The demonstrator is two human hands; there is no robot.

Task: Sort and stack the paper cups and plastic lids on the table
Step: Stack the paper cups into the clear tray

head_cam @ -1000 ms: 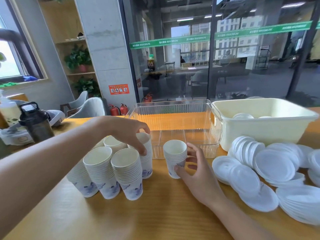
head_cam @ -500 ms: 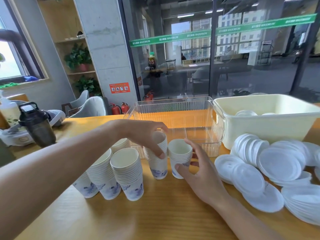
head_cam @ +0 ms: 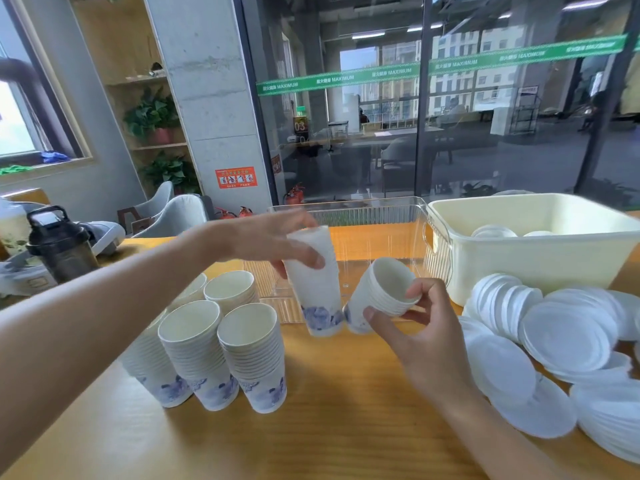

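Here the left hand [head_cam: 273, 242] gripped a tall stack of paper cups [head_cam: 317, 289] from above and the side, fingers and thumb curled round its upper part, holding it upright with its blue-printed base just over the counter [head_cam: 346, 427]. Just beside it, the right hand [head_cam: 426, 344] pinched a shorter stack of cups [head_cam: 379, 294], thumb on the near side and fingertips on the rim, tilted so its mouth faced up and to the right; the 2 bases nearly touched. To the left, 4 more cup stacks [head_cam: 221, 344] stood together on the counter. Behind the hands sat a clear plastic bin [head_cam: 381, 216], and right of it a cream tub [head_cam: 540, 261] with a few lids inside. White plastic lids [head_cam: 568, 337] lay heaped and overlapping at the right.
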